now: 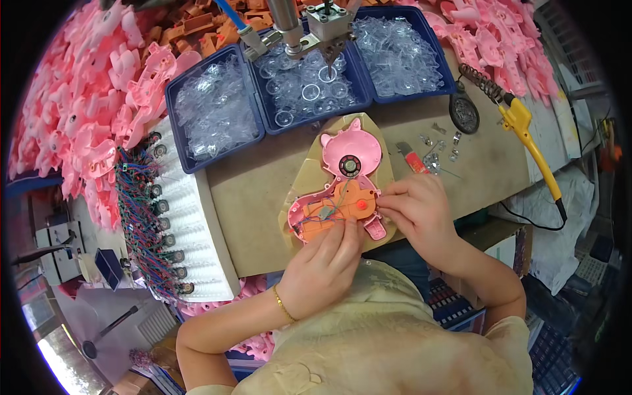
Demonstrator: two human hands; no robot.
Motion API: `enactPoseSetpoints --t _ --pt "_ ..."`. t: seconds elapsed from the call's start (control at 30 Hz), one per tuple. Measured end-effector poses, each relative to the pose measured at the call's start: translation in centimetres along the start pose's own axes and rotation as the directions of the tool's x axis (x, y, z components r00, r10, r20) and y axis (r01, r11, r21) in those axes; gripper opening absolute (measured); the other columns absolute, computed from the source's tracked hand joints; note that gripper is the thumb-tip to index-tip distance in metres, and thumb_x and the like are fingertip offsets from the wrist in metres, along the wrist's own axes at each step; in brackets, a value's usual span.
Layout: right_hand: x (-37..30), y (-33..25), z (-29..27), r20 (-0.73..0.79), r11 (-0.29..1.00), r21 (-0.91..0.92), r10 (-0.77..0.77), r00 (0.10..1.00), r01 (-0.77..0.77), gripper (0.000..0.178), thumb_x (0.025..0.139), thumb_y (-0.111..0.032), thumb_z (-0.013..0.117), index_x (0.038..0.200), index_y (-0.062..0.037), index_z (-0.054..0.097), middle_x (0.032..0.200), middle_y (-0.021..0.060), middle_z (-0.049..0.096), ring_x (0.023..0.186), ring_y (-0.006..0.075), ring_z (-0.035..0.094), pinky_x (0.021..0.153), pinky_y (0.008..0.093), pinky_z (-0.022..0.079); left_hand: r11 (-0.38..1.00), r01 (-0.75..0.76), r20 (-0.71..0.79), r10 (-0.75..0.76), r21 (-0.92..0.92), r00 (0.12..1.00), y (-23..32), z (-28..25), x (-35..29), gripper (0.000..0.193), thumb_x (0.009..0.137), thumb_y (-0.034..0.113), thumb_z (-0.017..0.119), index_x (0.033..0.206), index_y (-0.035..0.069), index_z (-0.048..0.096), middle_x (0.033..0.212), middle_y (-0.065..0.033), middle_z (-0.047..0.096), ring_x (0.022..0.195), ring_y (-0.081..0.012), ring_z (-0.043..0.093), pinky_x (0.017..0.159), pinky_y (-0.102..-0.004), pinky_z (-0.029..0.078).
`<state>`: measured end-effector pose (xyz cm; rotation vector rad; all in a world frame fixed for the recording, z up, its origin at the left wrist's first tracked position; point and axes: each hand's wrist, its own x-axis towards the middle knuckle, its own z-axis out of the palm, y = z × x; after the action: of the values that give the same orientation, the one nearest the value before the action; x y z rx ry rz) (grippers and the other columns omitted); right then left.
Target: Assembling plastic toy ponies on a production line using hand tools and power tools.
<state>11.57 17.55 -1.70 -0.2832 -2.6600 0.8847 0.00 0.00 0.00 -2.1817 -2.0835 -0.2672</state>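
Observation:
A pink animal-shaped toy shell half [337,148] lies hollow side up in a tan fixture [307,176] on the bench in front of me. A round black speaker [349,166] sits in its head. In the body lies an orange plastic housing [343,195] with a red round part [362,205], thin wires and a small board [325,212] on it. My left hand [324,263] has its fingers closed on the housing's near edge. At the housing's right edge, my right hand [419,209] is pinched; whatever lies between its fingertips is hidden.
Blue trays [263,105] of clear plastic parts stand behind, under a metal driver head [326,29]. A yellow-handled tool [536,148] lies right, past a red-and-grey blade [413,160] and small metal parts. Wired speakers [161,207] line a white rack [207,224] left; pink shells [85,99] pile beyond.

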Motion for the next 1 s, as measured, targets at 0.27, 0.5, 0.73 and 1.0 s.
enactPoseSetpoints --t 0.27,0.5,0.73,1.0 --pt "2.0 -1.0 -2.1 0.234 0.988 -0.131 -0.046 0.971 0.078 0.016 0.071 -0.006 0.064 0.086 -0.0048 0.058 0.078 0.0078 0.054 0.077 0.0278 0.054 0.071 0.0373 0.039 0.998 0.037 -0.057 -0.041 -0.059 0.998 0.1 0.4 0.2 0.042 0.068 0.012 0.054 0.107 0.0 0.063 0.11 -0.0098 0.056 0.098 -0.0194 0.056 0.082 -0.0304 0.046" --pt "5.1 -0.4 -3.0 0.387 0.99 -0.052 -0.1 0.917 0.13 0.014 0.074 -0.009 0.062 0.085 -0.0038 0.055 0.08 0.0115 0.054 0.076 0.0326 0.053 0.065 0.04 0.042 0.998 0.063 -0.126 -0.065 -0.016 0.99 -0.2 0.7 0.1 0.04 0.067 0.012 0.055 0.106 0.004 0.064 0.11 -0.0061 0.057 0.1 -0.0169 0.055 0.085 -0.0297 0.042" --pt "4.3 -2.1 -2.4 0.173 0.996 0.051 -0.078 0.982 0.07 0.021 0.075 -0.013 0.065 0.092 -0.0038 0.057 0.085 0.0097 0.056 0.076 0.029 0.056 0.069 0.0392 0.044 0.998 -0.067 -0.145 0.066 -0.003 0.987 -0.2 1.8 -1.1 0.028 0.072 0.019 0.054 0.095 0.006 0.065 0.127 -0.0107 0.051 0.118 -0.0212 0.044 0.092 -0.0324 0.037" --pt "17.9 -2.3 6.4 0.144 0.875 -0.483 0.116 0.983 -0.032 0.008 0.072 -0.002 0.056 0.08 -0.0022 0.055 0.087 0.0159 0.053 0.079 0.0318 0.06 0.065 0.0371 0.051 0.943 -0.011 0.056 0.032 -0.332 0.998 -0.2 -0.6 -1.8 0.061 0.077 0.017 0.049 0.133 0.001 0.035 0.142 -0.019 0.029 0.126 -0.0301 0.036 0.105 -0.0422 0.028"
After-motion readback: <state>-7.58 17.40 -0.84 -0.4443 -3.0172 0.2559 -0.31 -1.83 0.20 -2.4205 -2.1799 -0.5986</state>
